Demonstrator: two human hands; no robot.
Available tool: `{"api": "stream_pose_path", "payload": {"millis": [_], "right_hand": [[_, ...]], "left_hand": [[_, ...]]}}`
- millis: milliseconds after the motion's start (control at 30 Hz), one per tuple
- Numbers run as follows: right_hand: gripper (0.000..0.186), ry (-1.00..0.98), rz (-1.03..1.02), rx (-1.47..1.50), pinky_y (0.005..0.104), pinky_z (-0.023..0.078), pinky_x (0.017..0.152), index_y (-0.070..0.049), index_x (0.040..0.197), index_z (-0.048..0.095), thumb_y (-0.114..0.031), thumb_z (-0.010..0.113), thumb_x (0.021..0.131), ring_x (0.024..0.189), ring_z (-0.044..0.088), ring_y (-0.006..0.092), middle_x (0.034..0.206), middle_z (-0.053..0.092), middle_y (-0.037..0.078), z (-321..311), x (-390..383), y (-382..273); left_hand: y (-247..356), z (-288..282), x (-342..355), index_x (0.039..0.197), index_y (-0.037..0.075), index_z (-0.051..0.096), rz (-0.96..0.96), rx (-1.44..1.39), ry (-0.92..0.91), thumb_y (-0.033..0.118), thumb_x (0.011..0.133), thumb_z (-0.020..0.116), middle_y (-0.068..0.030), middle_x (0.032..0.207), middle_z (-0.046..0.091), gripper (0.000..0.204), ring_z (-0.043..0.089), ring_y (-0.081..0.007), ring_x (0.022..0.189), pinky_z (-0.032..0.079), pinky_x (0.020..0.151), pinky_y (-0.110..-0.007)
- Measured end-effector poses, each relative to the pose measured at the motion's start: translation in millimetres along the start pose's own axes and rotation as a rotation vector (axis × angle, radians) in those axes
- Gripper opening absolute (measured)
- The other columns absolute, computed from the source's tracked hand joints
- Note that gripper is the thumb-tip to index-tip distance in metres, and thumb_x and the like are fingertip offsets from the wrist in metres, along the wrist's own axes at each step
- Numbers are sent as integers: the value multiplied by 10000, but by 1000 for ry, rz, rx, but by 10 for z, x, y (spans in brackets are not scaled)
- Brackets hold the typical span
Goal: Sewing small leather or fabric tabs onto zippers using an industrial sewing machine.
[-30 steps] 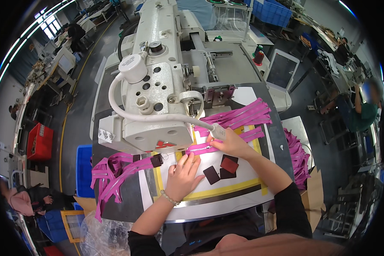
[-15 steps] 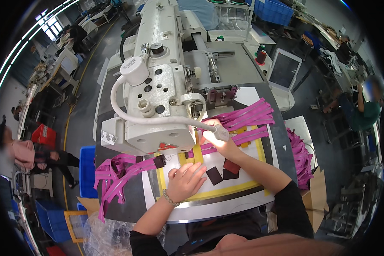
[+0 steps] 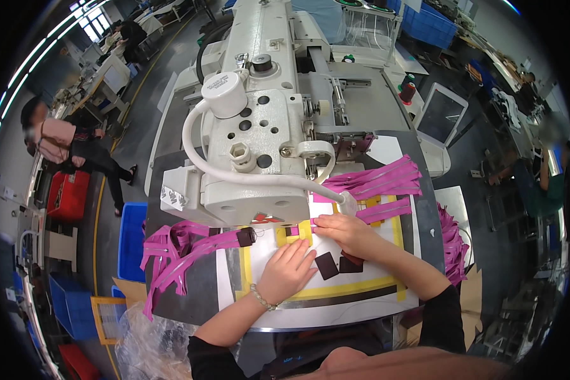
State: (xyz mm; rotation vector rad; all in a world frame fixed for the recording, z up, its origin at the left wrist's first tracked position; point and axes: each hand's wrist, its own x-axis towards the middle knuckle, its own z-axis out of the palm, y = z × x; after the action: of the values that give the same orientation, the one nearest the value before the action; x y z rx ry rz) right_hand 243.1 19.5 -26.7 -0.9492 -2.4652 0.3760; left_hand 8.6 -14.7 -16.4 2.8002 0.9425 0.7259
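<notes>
My left hand (image 3: 286,271) lies palm down on the white template sheet (image 3: 335,287), fingers stretched toward a yellow-edged slot (image 3: 294,233) below the sewing machine head (image 3: 253,196). Close by on the right, my right hand (image 3: 348,235) rests with its fingers laid over the end of a magenta zipper strip (image 3: 386,210). What lies under its fingertips is partly hidden. Small dark square patches (image 3: 327,266) sit below my right hand, a reddish one partly covered by it. Left of the slot, another magenta zipper strip (image 3: 202,250) ends in a dark patch (image 3: 246,237).
More magenta zippers (image 3: 380,179) lie right of the machine head, and a heap (image 3: 451,244) sits beyond the table's right edge. A white cable (image 3: 259,180) loops across the machine. A blue bin (image 3: 133,240) stands at left, where a person (image 3: 76,142) is walking.
My right hand has come back from under the machine head and lowered beside my left hand. My left hand stays near the slot. The person at left has moved farther up the aisle.
</notes>
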Motion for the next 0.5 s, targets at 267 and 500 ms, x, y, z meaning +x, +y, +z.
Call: {"api": "stream_pose_path", "payload": {"millis": [267, 500], "right_hand": [[403, 72, -13, 70, 398, 491, 933, -28, 1123, 633, 18, 578, 726, 1095, 604, 304, 1173, 629, 141, 56, 18, -28], [393, 97, -19, 7, 345, 557, 744, -10, 1137, 623, 16, 577, 748, 995, 659, 247, 1186, 630, 123, 6, 41, -69]], "left_hand": [[33, -31, -13, 1085, 61, 634, -21, 6, -11, 305, 788, 694, -168, 1160, 606, 389, 582, -305, 1084, 459, 908, -402], [37, -50, -5, 1068, 42, 634, -32, -33, -35, 296, 784, 696, -183, 1162, 596, 387, 565, -313, 1109, 457, 924, -402]]}}
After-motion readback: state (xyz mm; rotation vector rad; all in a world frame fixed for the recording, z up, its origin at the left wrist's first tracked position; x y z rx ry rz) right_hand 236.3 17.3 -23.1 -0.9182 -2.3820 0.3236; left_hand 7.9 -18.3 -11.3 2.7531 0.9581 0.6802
